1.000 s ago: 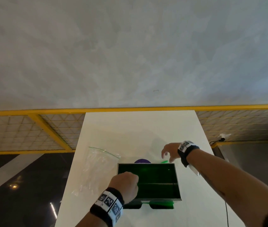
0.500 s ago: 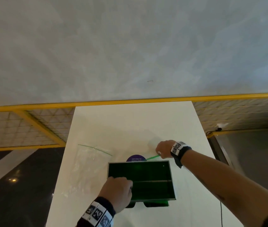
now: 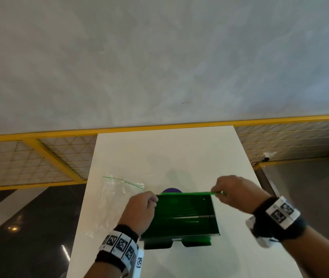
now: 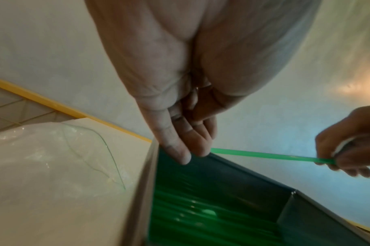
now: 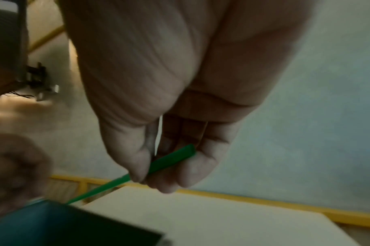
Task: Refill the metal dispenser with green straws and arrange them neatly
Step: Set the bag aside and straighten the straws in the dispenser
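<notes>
Hidden ends, cut-off edges, motion blur

The straw's (image 3: 187, 194) left end vanishes behind the left hand (image 3: 141, 211), so its grip there cannot be told. A purple disc (image 3: 171, 190) shows only as a sliver behind the dispenser (image 3: 217, 217). In the right wrist view the left hand is a blur at the frame's edge.

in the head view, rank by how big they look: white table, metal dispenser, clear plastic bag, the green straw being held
1. White rectangular table
2. Open metal dispenser box
3. Clear plastic zip bag, looks near the dispenser in size, so those two are unsure
4. Thin green straw
</notes>
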`<move>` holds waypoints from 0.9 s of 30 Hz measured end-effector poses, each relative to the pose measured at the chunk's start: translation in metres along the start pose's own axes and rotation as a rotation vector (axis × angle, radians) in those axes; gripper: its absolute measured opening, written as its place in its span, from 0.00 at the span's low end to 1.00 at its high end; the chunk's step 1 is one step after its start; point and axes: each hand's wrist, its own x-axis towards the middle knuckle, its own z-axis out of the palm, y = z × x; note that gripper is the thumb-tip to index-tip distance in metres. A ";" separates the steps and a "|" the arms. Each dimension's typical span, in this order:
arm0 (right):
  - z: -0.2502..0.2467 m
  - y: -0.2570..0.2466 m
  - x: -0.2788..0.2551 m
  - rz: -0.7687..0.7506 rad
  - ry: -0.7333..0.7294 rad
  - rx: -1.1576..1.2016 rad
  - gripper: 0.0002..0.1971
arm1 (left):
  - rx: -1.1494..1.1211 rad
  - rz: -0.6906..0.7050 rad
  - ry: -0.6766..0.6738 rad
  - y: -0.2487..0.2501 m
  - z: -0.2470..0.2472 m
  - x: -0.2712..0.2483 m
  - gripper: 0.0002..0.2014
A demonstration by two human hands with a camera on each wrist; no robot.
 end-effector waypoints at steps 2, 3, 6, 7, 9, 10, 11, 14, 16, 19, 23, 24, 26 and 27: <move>0.019 -0.029 0.005 -0.023 -0.062 -0.062 0.12 | 0.051 0.018 0.040 0.001 -0.007 0.001 0.14; 0.029 -0.040 0.010 -0.023 -0.088 -0.088 0.12 | 0.106 0.036 0.040 0.001 -0.008 0.002 0.13; 0.054 -0.058 0.026 -0.012 -0.126 -0.159 0.12 | 0.240 0.072 -0.007 0.005 -0.008 0.002 0.11; 0.059 -0.062 0.030 -0.005 -0.129 -0.188 0.12 | 0.281 0.082 -0.035 0.006 -0.006 0.000 0.11; 0.066 -0.069 0.036 0.019 -0.129 -0.257 0.12 | 0.361 0.101 -0.093 0.007 -0.001 -0.001 0.12; 0.067 -0.072 0.038 0.032 -0.132 -0.299 0.11 | 0.389 0.105 -0.120 0.007 0.001 -0.002 0.12; 0.069 -0.074 0.039 0.044 -0.140 -0.343 0.11 | 0.414 0.106 -0.151 0.008 0.003 -0.003 0.12; 0.069 -0.076 0.040 0.061 -0.165 -0.412 0.09 | 0.493 0.155 -0.194 0.014 0.007 -0.005 0.12; 0.069 -0.076 0.040 0.059 -0.161 -0.422 0.10 | 0.509 0.170 -0.186 0.016 0.008 -0.004 0.12; 0.069 -0.081 0.035 0.084 -0.137 -0.353 0.10 | 0.601 0.153 -0.280 0.016 0.013 -0.001 0.12; 0.078 -0.093 0.026 0.014 -0.145 -0.157 0.09 | 0.704 0.193 -0.348 0.020 0.026 0.003 0.15; 0.082 -0.100 0.023 -0.030 -0.226 -0.107 0.10 | 0.719 0.194 -0.383 0.020 0.029 0.003 0.15; 0.092 -0.113 0.016 -0.125 -0.374 -0.018 0.13 | 0.765 0.167 -0.469 0.018 0.035 0.003 0.13; 0.092 -0.117 0.014 -0.142 -0.399 0.018 0.14 | 0.790 0.149 -0.498 0.018 0.037 0.003 0.12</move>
